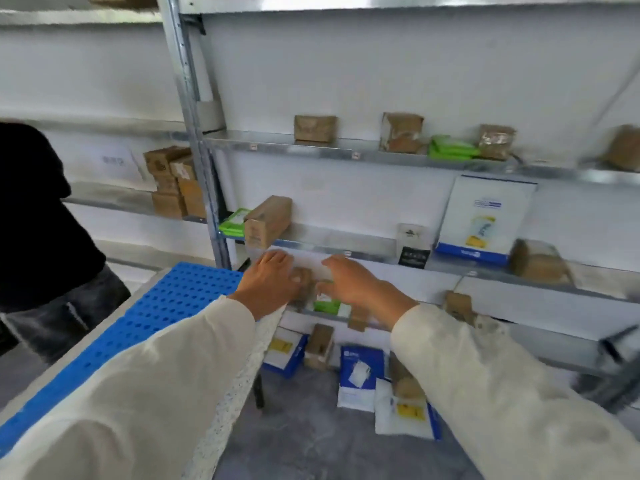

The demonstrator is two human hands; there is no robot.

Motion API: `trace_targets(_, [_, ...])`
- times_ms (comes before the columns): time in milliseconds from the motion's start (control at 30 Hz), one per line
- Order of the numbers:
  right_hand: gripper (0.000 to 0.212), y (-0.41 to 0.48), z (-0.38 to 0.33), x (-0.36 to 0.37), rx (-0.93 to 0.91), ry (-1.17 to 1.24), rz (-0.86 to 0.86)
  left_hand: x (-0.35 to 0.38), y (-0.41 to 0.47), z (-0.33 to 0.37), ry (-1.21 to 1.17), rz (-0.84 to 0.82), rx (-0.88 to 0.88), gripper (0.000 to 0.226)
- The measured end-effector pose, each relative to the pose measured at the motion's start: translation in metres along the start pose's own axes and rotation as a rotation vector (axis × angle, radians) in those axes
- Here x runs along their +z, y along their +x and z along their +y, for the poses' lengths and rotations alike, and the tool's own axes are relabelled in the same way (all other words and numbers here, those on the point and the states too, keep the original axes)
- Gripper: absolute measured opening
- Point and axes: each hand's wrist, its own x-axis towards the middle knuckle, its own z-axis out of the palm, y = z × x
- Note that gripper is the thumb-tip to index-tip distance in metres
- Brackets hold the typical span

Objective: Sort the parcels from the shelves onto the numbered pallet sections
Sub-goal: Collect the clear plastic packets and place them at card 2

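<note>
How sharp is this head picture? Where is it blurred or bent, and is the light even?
Head view: motion blur softens everything, worst toward the right edge, where the brown parcel smears; left hand and right hand are soft, grip unclear; the wide lens leans the shelf post; light is even, but the top edge is washed out.

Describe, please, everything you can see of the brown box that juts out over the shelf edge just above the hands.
The brown box is a long cardboard carton lying on the metal shelf at an angle, its near end overhanging the front edge. That end face carries a label, unreadable. A green packet lies close at its left. The left hand and right hand are lower down, not touching it.
</note>
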Motion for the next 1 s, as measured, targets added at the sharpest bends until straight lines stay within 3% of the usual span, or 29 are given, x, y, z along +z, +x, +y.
trace_targets(367, [0.064,-0.15,0.16,-0.058,0.395,0.017,0.216,0.036,0.04,0.231,-0.003,0.019,0.456,0.054])
trace_targets(533, [0.057,-0.2,0.22,-0.07,0.53,-0.012,0.22,0.054,0.049,0.312,-0.068,0.039,0.628,0.051])
trace_targets(767, [0.062,-0.242,0.306,-0.095,0.689,-0.036,0.261,0.088,0.083,0.405,-0.112,0.008,0.77,0.048])
trace_targets(1000, [0.056,-0.225,0.403,-0.129,0.722,-0.033,0.289,0.13,0.167,0.477,-0.154,0.008,0.805,0.036])
